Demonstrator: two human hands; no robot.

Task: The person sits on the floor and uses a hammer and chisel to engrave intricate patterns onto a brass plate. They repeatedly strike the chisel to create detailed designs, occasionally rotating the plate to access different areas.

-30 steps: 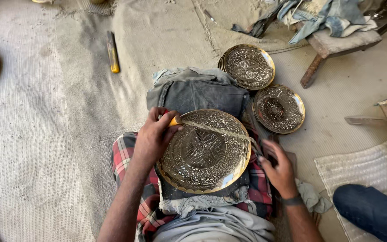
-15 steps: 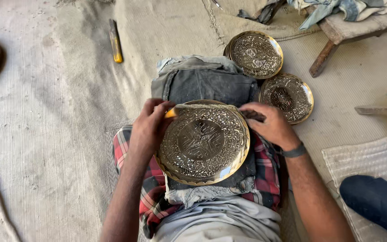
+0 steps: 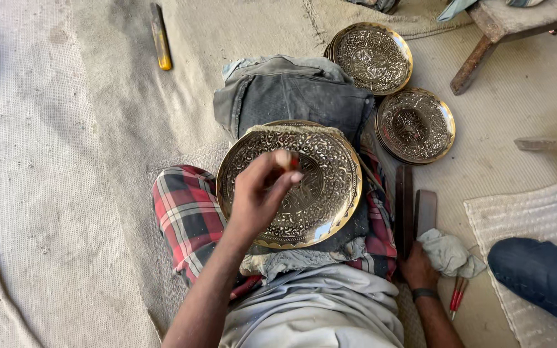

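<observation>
A round engraved brass plate (image 3: 323, 212) lies tilted on my lap, over a folded grey denim cloth (image 3: 298, 93) and my red plaid garment. My left hand (image 3: 259, 196) hovers over the plate's middle, its fingers pinched on a small tool whose tip shows by the fingertips. My right hand (image 3: 418, 269) is down on the floor by my right hip. It touches a crumpled grey rag (image 3: 449, 252) at the near end of two dark flat bars (image 3: 405, 200); its fingers are hidden.
Two more engraved brass plates (image 3: 372, 58) (image 3: 415, 124) lie on the floor ahead to the right. A yellow-handled tool (image 3: 160, 45) lies far left, a wooden stool (image 3: 485, 32) at top right. Red pencils (image 3: 457, 296) and another person's blue-jeaned leg (image 3: 543, 277) are at right.
My right hand has left the plate's rim and dropped to the floor by the rag. My left hand has moved from the plate's left edge to over its middle.
</observation>
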